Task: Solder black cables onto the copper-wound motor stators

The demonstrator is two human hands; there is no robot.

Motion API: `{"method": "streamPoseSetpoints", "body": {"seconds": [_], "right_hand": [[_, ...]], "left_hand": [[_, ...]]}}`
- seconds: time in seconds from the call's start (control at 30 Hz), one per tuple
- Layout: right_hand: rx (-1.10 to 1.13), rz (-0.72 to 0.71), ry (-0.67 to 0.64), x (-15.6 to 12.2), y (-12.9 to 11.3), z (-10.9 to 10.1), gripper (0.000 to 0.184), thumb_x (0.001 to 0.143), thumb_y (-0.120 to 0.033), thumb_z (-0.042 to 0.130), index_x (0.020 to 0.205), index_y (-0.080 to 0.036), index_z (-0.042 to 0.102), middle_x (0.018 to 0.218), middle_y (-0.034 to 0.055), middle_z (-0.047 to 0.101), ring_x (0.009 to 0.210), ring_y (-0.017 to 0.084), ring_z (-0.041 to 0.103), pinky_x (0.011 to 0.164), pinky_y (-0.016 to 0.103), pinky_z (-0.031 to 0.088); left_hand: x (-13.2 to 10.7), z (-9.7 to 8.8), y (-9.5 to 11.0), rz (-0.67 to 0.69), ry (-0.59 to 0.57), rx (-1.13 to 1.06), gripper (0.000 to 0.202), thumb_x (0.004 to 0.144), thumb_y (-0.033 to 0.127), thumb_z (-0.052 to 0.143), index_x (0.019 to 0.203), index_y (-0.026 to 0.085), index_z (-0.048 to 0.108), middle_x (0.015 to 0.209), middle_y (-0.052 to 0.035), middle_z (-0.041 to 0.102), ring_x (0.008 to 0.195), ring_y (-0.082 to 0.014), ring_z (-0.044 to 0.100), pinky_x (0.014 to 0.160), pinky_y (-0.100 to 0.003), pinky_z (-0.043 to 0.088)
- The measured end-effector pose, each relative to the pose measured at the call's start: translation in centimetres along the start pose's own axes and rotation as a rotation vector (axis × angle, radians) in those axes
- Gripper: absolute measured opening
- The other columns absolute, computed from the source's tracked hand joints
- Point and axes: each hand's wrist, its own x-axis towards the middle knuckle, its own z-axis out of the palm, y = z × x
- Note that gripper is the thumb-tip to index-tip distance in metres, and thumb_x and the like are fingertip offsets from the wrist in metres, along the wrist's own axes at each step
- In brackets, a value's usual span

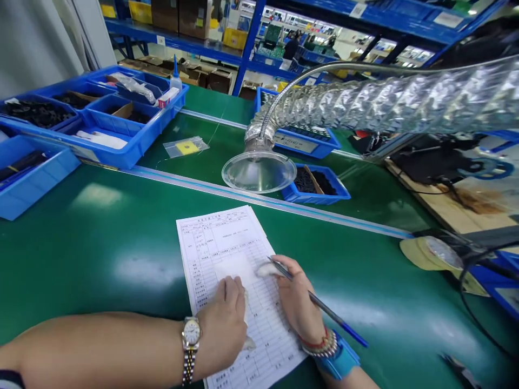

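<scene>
Cloth point(232, 273) — perhaps tissue — half-hidden under the left hand point(222, 324).

The printed form point(219, 254) lies flat and slightly skewed, white and ruled into a dense grid. A crumpled white wipe point(231, 270) sits bunched on its middle. A slim blue-and-silver pen point(320, 302) slants out past the form's right edge.
</scene>
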Motion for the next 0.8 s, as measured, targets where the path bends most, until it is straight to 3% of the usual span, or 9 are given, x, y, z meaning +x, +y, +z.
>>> {"method": "streamPoseSetpoints", "body": {"seconds": [0.13,0.3,0.4,0.5,0.6,0.73,0.8], "right_hand": [[0.177,0.169,-0.058,1.2,-1.1,-0.2,0.052,0.091,-0.049,0.022,0.081,-0.018,0.062,0.068,0.0051,0.059,0.062,0.017,0.055,0.056,0.028,0.047],[0.029,0.137,-0.364,4.1,-3.9,2.3,0.027,0.084,-0.035,0.048,0.066,-0.017,0.059,0.057,0.0012,0.053,0.054,0.012,0.048,0.053,0.023,0.041],[0.006,0.152,-0.426,5.1,-3.4,4.3,0.017,0.077,-0.028,0.055,0.064,-0.017,0.057,0.057,-0.0001,0.053,0.051,0.010,0.046,0.048,0.021,0.038],[-0.032,0.201,-0.400,5.5,-2.0,5.0,0.014,0.072,-0.027,0.059,0.065,-0.016,0.053,0.048,-0.0043,0.044,0.042,0.007,0.035,0.039,0.019,0.028],[-0.048,0.192,-0.338,5.7,-1.6,4.2,0.017,0.070,-0.025,0.060,0.063,-0.017,0.047,0.044,-0.0080,0.034,0.038,0.005,0.026,0.036,0.018,0.019],[-0.048,0.082,-0.088,6.0,-3.0,2.9,0.025,0.071,-0.024,0.061,0.058,-0.018,0.041,0.047,-0.0065,0.038,0.041,0.005,0.033,0.038,0.017,0.027],[-0.073,0.031,-0.049,5.9,-3.4,3.0,0.026,0.072,-0.024,0.062,0.057,-0.018,0.042,0.048,-0.0055,0.042,0.042,0.006,0.037,0.040,0.018,0.030]], "left_hand": [[0.3,0.0,0.2,0.021,-0.044,0.127,0.040,0.074,0.040,0.059,0.090,0.005,0.070,0.125,-0.0273,0.046,0.110,-0.0403,0.044,0.090,-0.050,0.034],[0.5,-0.8,0.4,-0.031,-0.045,0.248,0.045,0.084,0.036,0.047,0.106,0.000,0.061,0.124,-0.0228,0.050,0.111,-0.0315,0.049,0.092,-0.040,0.039],[0.4,-0.8,0.5,-0.037,-0.027,0.297,0.044,0.085,0.031,0.043,0.109,-0.002,0.058,0.120,-0.0209,0.054,0.107,-0.0297,0.053,0.088,-0.037,0.042],[0.2,-0.3,0.4,-0.026,0.090,0.360,0.043,0.083,0.029,0.045,0.109,-0.002,0.059,0.115,-0.0200,0.058,0.103,-0.0297,0.056,0.086,-0.036,0.043],[0.1,0.0,0.4,-0.015,0.167,0.385,0.041,0.080,0.030,0.049,0.104,-0.002,0.062,0.113,-0.0193,0.059,0.101,-0.0308,0.057,0.085,-0.038,0.043],[-0.1,-0.1,0.4,-0.006,0.184,0.381,0.041,0.079,0.033,0.050,0.100,0.001,0.064,0.111,-0.0184,0.061,0.101,-0.0307,0.057,0.085,-0.039,0.042],[-0.1,-0.1,0.5,-0.015,0.189,0.374,0.042,0.079,0.035,0.050,0.101,0.001,0.064,0.111,-0.0180,0.061,0.101,-0.0296,0.056,0.085,-0.038,0.042]]}}
